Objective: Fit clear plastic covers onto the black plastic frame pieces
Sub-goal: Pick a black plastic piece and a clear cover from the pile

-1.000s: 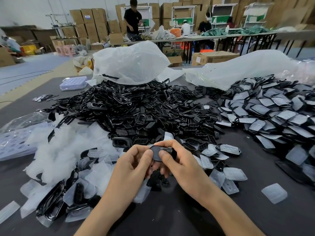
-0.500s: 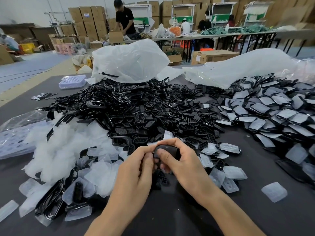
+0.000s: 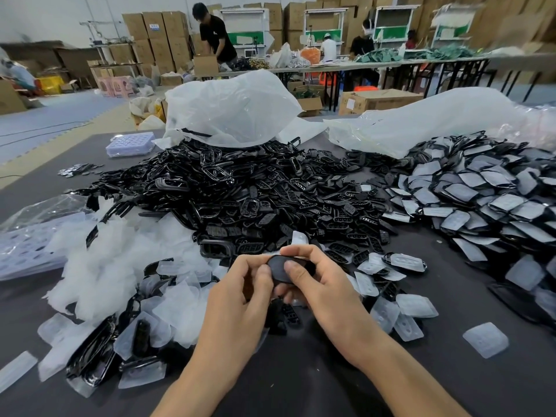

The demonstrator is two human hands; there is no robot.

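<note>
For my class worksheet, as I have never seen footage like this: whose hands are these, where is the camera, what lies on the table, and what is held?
No machine here: these are a person's two bare hands, filmed by one wide-angle camera worn on their head, looking forward and down. The left hand and right hand together pinch one small black frame piece above the dark table. Behind lies a big heap of black frame pieces; to the left, loose clear covers; to the right, a pile of covered pieces. Whether the held piece already has its cover is hard to tell.
</note>
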